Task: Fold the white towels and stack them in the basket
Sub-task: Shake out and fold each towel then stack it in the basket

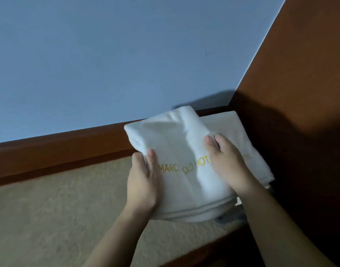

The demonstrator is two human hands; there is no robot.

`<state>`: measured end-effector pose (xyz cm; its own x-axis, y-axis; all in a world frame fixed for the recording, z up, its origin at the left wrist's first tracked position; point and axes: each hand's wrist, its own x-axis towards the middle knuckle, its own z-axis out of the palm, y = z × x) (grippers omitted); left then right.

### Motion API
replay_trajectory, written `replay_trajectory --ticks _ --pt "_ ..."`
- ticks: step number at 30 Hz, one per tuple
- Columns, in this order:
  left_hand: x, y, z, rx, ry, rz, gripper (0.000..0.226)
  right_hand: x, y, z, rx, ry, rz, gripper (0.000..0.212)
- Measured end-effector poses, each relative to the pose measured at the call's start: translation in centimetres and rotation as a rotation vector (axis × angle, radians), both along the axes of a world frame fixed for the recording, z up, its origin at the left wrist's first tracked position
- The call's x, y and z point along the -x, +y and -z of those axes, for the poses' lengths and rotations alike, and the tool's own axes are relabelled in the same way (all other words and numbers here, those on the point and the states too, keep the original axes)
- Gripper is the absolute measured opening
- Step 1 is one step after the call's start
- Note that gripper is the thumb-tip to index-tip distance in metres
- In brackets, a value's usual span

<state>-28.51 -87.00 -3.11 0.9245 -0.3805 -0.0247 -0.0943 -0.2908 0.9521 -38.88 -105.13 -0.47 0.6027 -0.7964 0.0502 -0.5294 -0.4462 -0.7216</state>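
A folded white yellow-lettered towel is gripped at its side edges by curled fingers of the left hand and right hand; beige surface left of it lies open.

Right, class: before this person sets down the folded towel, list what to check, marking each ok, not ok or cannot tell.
1. Left hand grips the held towel at its left edge: ok.
2. Right hand grips its right side: ok.
3. Held towel folded, near edges layered evenly: ok.
4. Lower towel lies flat beneath, ready to take it: ok.
5. Held towel lined up over lower towel: not ok, it sits off to the left.
6. Basket under the stack: cannot tell.
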Motion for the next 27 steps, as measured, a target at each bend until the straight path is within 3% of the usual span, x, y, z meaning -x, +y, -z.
replay_trajectory --ticks 5,8,10,12,14,18,21,27 --pt "3.4 -11.9 -3.6 0.153 0.004 0.109 0.043 4.4 -11.4 -5.5 0.146 -0.053 0.091 0.042" --pt "5.3 -17.2 -2.0 0.159 0.082 0.145 0.036 6.2 -17.6 -4.0 0.102 0.020 0.152 0.041" --pt "6.3 -19.3 1.4 0.044 0.201 0.199 0.038 7.4 -20.9 0.0 -0.035 0.183 0.156 0.034" --pt "7.8 -19.8 5.1 -0.135 0.340 0.311 0.052 9.1 -22.4 5.3 -0.242 0.355 0.143 0.051" --pt "8.9 -19.3 7.7 -0.267 0.363 0.379 0.061 10.9 -22.6 9.8 -0.330 0.438 0.171 0.062" --pt "9.3 -17.9 8.9 -0.304 0.380 0.331 0.052 12.5 -22.6 12.7 -0.242 0.303 0.290 0.055" --pt "9.6 -17.8 8.0 -0.379 0.323 0.342 0.046 12.3 -22.8 12.1 -0.200 0.361 0.288 0.049" --pt "11.7 -17.9 6.8 -0.267 0.377 0.347 0.038 12.4 -23.0 10.4 -0.020 0.397 0.209 0.031"
